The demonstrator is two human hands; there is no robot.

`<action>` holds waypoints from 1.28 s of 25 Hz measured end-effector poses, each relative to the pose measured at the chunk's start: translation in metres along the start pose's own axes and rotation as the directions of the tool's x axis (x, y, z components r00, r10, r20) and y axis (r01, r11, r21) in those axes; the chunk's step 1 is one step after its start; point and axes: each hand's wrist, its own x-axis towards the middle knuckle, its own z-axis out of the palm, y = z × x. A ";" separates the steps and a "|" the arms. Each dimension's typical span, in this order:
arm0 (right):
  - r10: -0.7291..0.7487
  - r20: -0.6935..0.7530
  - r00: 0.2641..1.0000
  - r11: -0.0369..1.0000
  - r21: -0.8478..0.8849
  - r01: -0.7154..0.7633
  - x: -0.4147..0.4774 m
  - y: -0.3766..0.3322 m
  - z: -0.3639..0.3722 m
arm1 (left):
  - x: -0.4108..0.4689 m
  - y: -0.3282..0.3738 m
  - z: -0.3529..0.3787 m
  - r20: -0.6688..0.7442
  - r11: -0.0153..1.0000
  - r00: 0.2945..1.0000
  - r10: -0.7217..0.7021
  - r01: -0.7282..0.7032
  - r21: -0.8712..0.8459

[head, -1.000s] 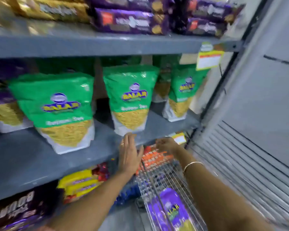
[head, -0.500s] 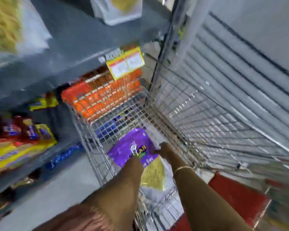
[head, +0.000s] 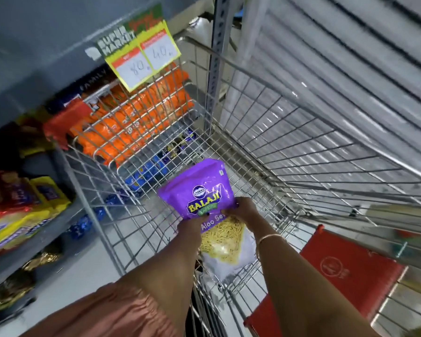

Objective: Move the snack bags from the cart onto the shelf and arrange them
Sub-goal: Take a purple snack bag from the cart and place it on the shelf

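Note:
A purple snack bag (head: 199, 188) with a clear lower window of yellow sev is raised inside the wire cart (head: 289, 132). My left hand (head: 191, 226) grips its left side and my right hand (head: 241, 210) grips its right side, near the middle of the bag. The bag's white bottom hangs between my forearms. The grey shelf (head: 34, 64) runs along the upper left, above the cart's far corner.
A yellow price tag (head: 144, 62) hangs from the shelf edge. Orange packs (head: 131, 122) and yellow packs (head: 22, 215) fill lower shelves at left. A red flap (head: 345, 271) sits on the cart's near end. A ribbed shutter (head: 350, 57) stands to the right.
My view swung from the shelf down into the cart. Both hands went from the shelf edge to the purple bag, took hold of it, and lifted it off the cart floor.

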 end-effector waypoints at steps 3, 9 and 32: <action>-0.066 -0.080 0.995 0.992 0.107 0.074 -0.025 -0.022 -0.022 | -0.021 0.030 0.000 0.000 0.986 0.989 0.145 -0.145 -0.086; -0.334 -0.267 0.904 0.914 0.142 0.379 -0.107 -0.133 -0.070 | -0.120 0.132 -0.027 0.131 0.878 0.875 0.466 -0.438 -0.195; -0.877 0.425 0.223 0.215 -0.067 0.974 -0.425 -0.436 0.296 | -0.397 0.095 -0.576 -0.325 0.534 0.497 0.805 -0.845 0.032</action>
